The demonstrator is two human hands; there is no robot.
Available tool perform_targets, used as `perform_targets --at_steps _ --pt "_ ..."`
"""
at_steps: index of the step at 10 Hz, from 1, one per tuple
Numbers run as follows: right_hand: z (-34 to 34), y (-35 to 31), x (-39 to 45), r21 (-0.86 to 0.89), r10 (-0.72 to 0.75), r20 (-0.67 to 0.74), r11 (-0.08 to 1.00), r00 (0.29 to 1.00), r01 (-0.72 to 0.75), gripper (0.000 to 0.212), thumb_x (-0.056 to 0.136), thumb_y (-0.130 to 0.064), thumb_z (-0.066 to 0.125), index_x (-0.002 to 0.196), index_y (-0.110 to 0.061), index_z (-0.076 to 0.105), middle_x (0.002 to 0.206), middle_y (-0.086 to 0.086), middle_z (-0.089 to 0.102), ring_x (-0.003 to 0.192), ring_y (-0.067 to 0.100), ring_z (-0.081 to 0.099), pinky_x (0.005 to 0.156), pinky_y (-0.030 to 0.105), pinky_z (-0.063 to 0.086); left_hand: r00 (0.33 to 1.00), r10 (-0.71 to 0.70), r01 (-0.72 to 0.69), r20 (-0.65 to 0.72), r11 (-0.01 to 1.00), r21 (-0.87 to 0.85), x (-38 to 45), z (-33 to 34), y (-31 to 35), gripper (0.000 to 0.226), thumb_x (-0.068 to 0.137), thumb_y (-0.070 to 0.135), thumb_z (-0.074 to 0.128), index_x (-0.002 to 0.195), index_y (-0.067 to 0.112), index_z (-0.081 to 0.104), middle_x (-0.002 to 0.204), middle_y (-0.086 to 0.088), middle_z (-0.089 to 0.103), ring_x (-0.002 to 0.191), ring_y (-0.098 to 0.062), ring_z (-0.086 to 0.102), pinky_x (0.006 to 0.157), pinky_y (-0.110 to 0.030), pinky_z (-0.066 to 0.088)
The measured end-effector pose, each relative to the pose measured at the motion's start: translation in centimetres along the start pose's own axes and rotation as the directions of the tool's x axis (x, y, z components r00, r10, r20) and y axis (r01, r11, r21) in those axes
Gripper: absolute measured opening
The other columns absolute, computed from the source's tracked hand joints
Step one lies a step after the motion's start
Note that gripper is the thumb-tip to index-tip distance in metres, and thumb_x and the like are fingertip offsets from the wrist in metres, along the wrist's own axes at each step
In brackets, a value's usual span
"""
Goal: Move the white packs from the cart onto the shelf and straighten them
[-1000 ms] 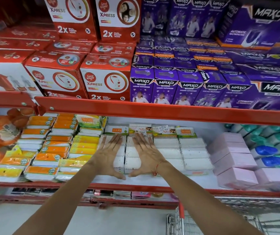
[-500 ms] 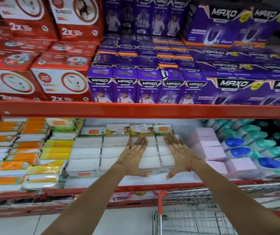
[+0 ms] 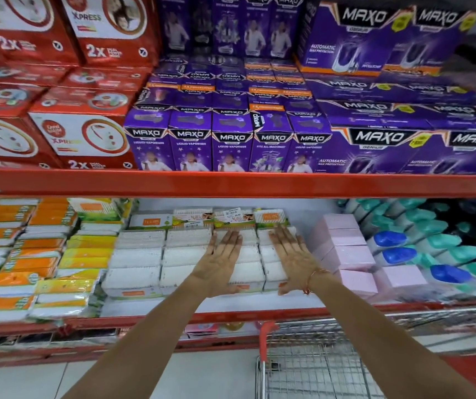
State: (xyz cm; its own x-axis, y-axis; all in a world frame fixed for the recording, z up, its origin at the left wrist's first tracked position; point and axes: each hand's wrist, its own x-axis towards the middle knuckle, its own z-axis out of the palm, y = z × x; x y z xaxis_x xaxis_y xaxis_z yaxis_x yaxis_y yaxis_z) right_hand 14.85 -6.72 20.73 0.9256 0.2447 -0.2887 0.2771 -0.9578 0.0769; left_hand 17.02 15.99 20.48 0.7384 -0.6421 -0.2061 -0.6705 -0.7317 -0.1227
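Hands, left and right, lie flat (fingers spread) on white packs.

The white packs are wrapped in clear, shiny plastic. The shelf edge is smooth red painted metal. The purple boxes and red boxes look like glossy cardboard. The cart is thin silver metal wire with a red plastic handle.
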Motion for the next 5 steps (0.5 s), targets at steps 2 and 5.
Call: perform_targets --at_steps 2,5 --pt "-0.5 -1.0 -0.3 -0.007 0.054 0.000 0.998 0.999 -0.054 0.141 0.062 -0.064 0.073 0.133 -0.008 -0.034 0.157 0.017 -0.022 0.134 0.024 -0.032 0.109 0.044 -0.020 0.999 -0.022 0.020 0.044 0.999 0.039 -0.2 -0.7 0.5 0.114 0.082 0.071 0.042 0.146 -0.003 -0.016 0.158 -0.021 -0.016 0.146 -0.036 -0.016 0.119 -0.056 -0.002" --pt "-1.6 -3.6 -2.5 0.080 0.070 -0.070 0.995 0.995 -0.064 0.122 0.076 -0.054 0.067 0.145 -0.008 -0.022 0.160 0.012 -0.011 0.149 0.026 -0.009 0.120 0.040 -0.005 0.998 -0.001 -0.001 -0.055 0.999 -0.037 -2.6 -2.0 1.5 0.100 0.089 0.066 0.037 0.150 0.004 -0.013 0.160 -0.011 -0.013 0.148 -0.024 -0.012 0.122 -0.045 -0.004"
